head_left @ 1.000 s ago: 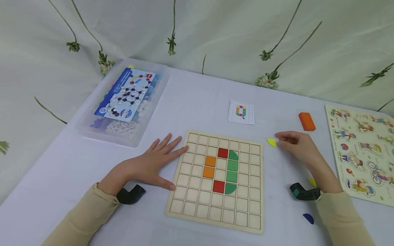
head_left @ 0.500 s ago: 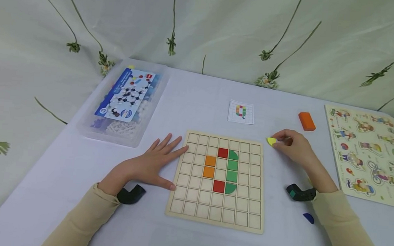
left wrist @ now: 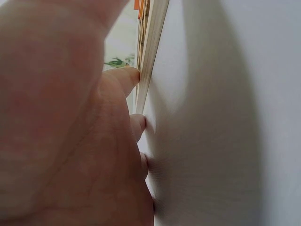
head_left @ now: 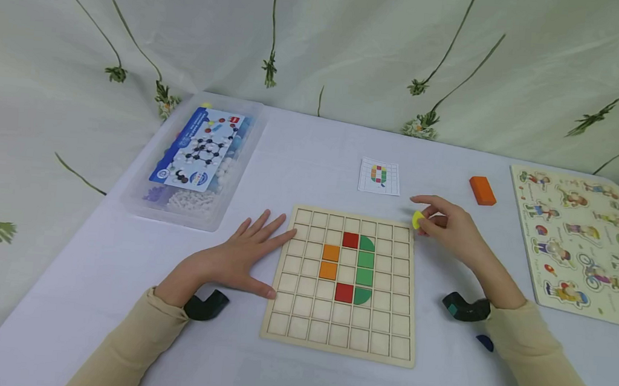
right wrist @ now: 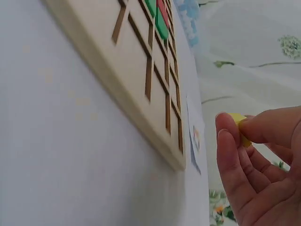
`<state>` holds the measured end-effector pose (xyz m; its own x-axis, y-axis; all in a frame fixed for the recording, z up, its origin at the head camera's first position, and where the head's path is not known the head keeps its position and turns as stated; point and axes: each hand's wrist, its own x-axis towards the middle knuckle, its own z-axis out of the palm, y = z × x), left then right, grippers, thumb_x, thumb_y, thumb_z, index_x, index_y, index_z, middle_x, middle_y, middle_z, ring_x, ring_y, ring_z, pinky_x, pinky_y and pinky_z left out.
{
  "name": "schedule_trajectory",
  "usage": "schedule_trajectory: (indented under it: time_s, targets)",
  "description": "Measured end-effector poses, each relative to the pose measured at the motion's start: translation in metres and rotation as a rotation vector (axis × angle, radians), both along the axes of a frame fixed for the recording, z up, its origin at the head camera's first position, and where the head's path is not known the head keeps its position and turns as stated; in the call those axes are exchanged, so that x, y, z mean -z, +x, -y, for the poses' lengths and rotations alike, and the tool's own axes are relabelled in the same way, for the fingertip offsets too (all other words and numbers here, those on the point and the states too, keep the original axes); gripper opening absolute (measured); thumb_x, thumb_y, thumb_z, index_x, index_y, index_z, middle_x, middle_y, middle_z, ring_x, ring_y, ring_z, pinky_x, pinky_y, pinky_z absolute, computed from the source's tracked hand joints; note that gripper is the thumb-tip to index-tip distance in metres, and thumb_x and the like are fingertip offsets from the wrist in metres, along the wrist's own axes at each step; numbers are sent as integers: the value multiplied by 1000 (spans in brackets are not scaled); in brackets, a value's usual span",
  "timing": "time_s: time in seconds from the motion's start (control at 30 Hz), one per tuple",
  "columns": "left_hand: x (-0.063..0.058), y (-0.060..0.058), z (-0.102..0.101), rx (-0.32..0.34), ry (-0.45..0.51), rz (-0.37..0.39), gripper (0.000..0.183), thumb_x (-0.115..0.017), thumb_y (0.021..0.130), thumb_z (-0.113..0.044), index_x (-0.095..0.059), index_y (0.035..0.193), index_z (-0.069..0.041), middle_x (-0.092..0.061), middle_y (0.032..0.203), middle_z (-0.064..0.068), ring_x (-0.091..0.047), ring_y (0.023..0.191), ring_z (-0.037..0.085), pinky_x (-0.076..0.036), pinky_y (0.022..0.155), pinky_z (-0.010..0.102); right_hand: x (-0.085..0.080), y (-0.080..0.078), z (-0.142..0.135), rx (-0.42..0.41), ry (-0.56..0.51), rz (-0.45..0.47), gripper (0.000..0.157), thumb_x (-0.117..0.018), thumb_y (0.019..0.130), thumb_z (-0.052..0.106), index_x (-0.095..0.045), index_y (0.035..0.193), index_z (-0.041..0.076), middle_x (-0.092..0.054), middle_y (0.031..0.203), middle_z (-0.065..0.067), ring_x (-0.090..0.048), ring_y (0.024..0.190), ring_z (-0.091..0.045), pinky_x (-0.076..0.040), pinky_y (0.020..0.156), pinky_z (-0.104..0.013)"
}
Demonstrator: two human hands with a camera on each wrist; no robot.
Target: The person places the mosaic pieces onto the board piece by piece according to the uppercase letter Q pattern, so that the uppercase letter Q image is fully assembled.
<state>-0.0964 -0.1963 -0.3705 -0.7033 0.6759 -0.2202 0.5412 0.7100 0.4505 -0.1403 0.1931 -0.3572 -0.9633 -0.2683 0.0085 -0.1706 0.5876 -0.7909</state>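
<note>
A wooden grid board [head_left: 309,338] lies in the middle of the table, with two red squares, two orange squares and several green pieces set in its cells. My left hand [head_left: 233,263] lies with spread, straight fingers at the board's left edge; thumb and index fingertip touch the rim, which the left wrist view also shows. Just off the board's far right corner, my right hand [head_left: 451,231] pinches a yellow quarter-circle piece [head_left: 417,219] between thumb and fingers. In the right wrist view the yellow piece [right wrist: 245,139] is partly hidden by the fingertips.
A small pattern card [head_left: 379,176] lies beyond the board. An orange block [head_left: 482,191] and a picture puzzle board [head_left: 584,239] are at the right. A clear box of molecule parts [head_left: 194,160] stands at the left. A dark blue piece [head_left: 486,342] lies beside the right sleeve.
My right hand has taken hold of the yellow piece, lifted it and brought it left towards the board's corner. The left hand has stayed in place.
</note>
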Motion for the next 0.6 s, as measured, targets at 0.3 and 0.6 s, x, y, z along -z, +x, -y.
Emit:
schedule_trajectory:
  time_s: [0.3, 0.6]
  targets:
    - [0, 0, 1, -2, -15, -3, 109, -70, 69, -63, -16, 151, -16, 3, 156, 10, 16, 137, 31, 7, 105, 54, -1, 1, 54, -133, -78, -21, 15, -62, 89, 2, -65, 103, 2, -60, 87, -6, -53, 78, -22, -45, 68, -28]
    - [-1, 0, 0, -7, -18, 10, 109, -69, 70, -65, -14, 152, -18, 4, 156, 9, 18, 137, 29, 8, 105, 53, 13, -2, 100, -144, -89, 2, 8, -65, 88, 7, -67, 95, 7, -64, 78, 1, -55, 71, -18, -43, 65, -31]
